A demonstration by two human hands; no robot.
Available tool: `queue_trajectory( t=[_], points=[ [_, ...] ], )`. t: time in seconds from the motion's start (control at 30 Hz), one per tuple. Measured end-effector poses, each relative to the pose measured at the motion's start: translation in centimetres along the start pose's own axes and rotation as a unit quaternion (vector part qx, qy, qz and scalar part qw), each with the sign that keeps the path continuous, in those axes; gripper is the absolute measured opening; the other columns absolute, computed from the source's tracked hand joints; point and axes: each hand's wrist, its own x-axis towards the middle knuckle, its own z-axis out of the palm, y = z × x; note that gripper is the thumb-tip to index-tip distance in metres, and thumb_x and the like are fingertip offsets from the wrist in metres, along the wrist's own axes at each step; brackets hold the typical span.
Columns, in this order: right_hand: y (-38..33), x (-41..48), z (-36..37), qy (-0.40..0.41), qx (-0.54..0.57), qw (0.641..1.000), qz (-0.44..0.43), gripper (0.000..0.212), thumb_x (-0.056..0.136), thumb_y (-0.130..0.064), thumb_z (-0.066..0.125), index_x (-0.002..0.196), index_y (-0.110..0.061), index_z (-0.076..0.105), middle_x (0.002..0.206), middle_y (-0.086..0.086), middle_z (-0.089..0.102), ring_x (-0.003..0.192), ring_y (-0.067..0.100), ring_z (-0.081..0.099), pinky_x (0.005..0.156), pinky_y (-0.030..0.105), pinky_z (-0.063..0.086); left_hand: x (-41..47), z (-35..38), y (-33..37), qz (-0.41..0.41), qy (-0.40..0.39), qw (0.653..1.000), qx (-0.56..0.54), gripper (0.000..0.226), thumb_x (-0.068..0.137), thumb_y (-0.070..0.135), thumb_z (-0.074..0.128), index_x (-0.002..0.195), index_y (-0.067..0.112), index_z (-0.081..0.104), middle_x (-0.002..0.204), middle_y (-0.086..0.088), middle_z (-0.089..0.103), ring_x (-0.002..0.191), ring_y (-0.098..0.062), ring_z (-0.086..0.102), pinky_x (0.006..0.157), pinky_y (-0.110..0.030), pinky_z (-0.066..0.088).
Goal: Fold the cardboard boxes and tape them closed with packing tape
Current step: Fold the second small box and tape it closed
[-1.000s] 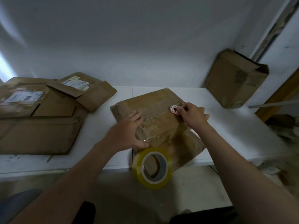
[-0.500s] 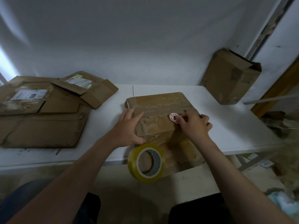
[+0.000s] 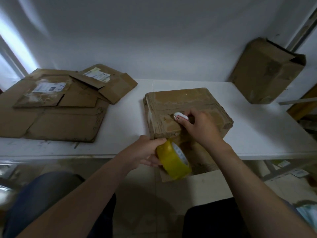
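Observation:
A worn brown cardboard box [image 3: 185,103] stands on the white table [image 3: 257,134], its near flap hanging over the front edge. My left hand [image 3: 147,152] grips a yellow roll of packing tape [image 3: 173,160] at the box's near bottom edge. My right hand [image 3: 200,126] rests on the box top and holds a small white cutter [image 3: 180,116] against the cardboard.
A pile of flattened cardboard boxes [image 3: 60,107] with shipping labels lies on the left of the table. An assembled box [image 3: 267,71] leans against the wall at the back right. Wooden boards and clutter sit past the table's right end.
My left hand has left the box top and taken hold of the tape roll below the front edge. The box now sits squarer to me; my right hand stays on top with the cutter.

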Motion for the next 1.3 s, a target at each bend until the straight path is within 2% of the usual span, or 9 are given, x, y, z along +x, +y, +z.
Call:
queue_trajectory(
  t=[0.17,0.23,0.33,0.5,0.77,0.93,1.1,1.23,1.3],
  points=[
    [0.7,0.5,-0.9,-0.018,0.027,0.999,0.019,0.030,0.091,-0.064,0.059,0.093,-0.035,0.058,0.088,-0.006,0.064,0.089,0.021,0.061,0.074,0.039,0.050,-0.8,1.9,-1.2,-0.005,-0.017,0.983,-0.184,0.052,0.093,0.035,0.073,0.132,0.006,0.053,0.104,-0.021,0.075,0.089,-0.037,0.076,0.076,-0.050,0.064],
    [1.8,1.2,-1.7,0.001,0.009,0.999,0.048,0.036,0.090,-0.072,0.050,0.090,-0.037,0.054,0.097,-0.005,0.067,0.104,0.030,0.061,0.093,0.048,0.043,-0.8,2.3,-1.4,0.006,0.002,0.977,-0.215,0.054,0.092,0.033,0.074,0.136,0.011,0.051,0.110,-0.017,0.074,0.089,-0.034,0.076,0.076,-0.050,0.064],
    [3.8,2.1,-2.8,0.005,-0.033,0.995,0.096,0.038,0.094,-0.071,0.043,0.107,-0.039,0.058,0.125,0.000,0.066,0.129,0.030,0.050,0.116,0.062,0.016,-0.9,2.7,-1.4,0.025,0.026,0.970,-0.239,0.064,0.089,0.034,0.078,0.139,0.025,0.041,0.121,-0.011,0.069,0.095,-0.029,0.075,0.074,-0.045,0.064],
    [3.9,1.4,-3.8,-0.008,-0.010,0.994,0.110,0.039,0.093,-0.070,0.049,0.106,-0.036,0.061,0.119,0.000,0.065,0.123,0.029,0.048,0.096,0.049,0.032,-1.5,2.7,-1.3,0.061,0.038,0.958,-0.278,0.058,0.092,0.031,0.073,0.142,0.030,0.043,0.128,-0.009,0.063,0.102,-0.032,0.072,0.075,-0.047,0.064],
    [1.0,-3.5,-3.9,-0.037,-0.035,0.993,0.104,0.040,0.092,-0.073,0.048,0.102,-0.036,0.061,0.123,-0.001,0.064,0.127,0.030,0.042,0.097,0.050,0.030,-3.0,0.7,-3.3,0.073,0.099,0.952,-0.279,0.056,0.092,0.033,0.074,0.141,0.026,0.049,0.122,-0.009,0.064,0.100,-0.033,0.071,0.065,-0.041,0.062],
    [-0.6,-5.6,-4.7,0.035,0.057,0.996,0.055,0.029,0.089,-0.063,0.064,0.083,-0.034,0.060,0.087,-0.018,0.063,0.097,0.018,0.061,0.095,0.050,0.048,-4.5,0.3,-5.2,0.073,0.126,0.951,-0.272,0.045,0.091,0.034,0.075,0.129,0.020,0.056,0.118,-0.011,0.065,0.097,-0.032,0.071,0.064,-0.039,0.061],
    [-3.3,-6.2,-5.4,0.038,0.102,0.994,-0.025,0.017,0.088,-0.037,0.076,0.095,-0.025,0.065,0.087,-0.012,0.063,0.079,0.008,0.060,0.063,0.018,0.044,-5.2,0.2,-5.6,0.085,0.112,0.958,-0.251,0.040,0.091,0.034,0.074,0.127,0.020,0.062,0.119,-0.010,0.067,0.098,-0.030,0.072,0.063,-0.036,0.060],
    [-4.4,-6.2,-4.3,0.003,0.124,0.992,-0.034,0.014,0.087,-0.034,0.078,0.087,-0.029,0.065,0.081,-0.014,0.062,0.075,0.006,0.059,0.058,0.012,0.044,-5.5,0.0,-5.5,0.084,0.109,0.957,-0.255,0.037,0.091,0.034,0.075,0.124,0.023,0.064,0.119,-0.009,0.068,0.098,-0.029,0.072,0.068,-0.038,0.061],
    [-4.6,-6.1,-3.9,-0.009,0.157,0.987,-0.029,0.016,0.086,-0.032,0.079,0.084,-0.026,0.064,0.081,-0.012,0.066,0.078,0.004,0.062,0.064,0.017,0.050,-5.6,0.0,-5.5,0.086,0.109,0.958,-0.253,0.034,0.091,0.034,0.075,0.122,0.025,0.064,0.119,-0.009,0.067,0.099,-0.029,0.071,0.070,-0.039,0.062]
  ],
)
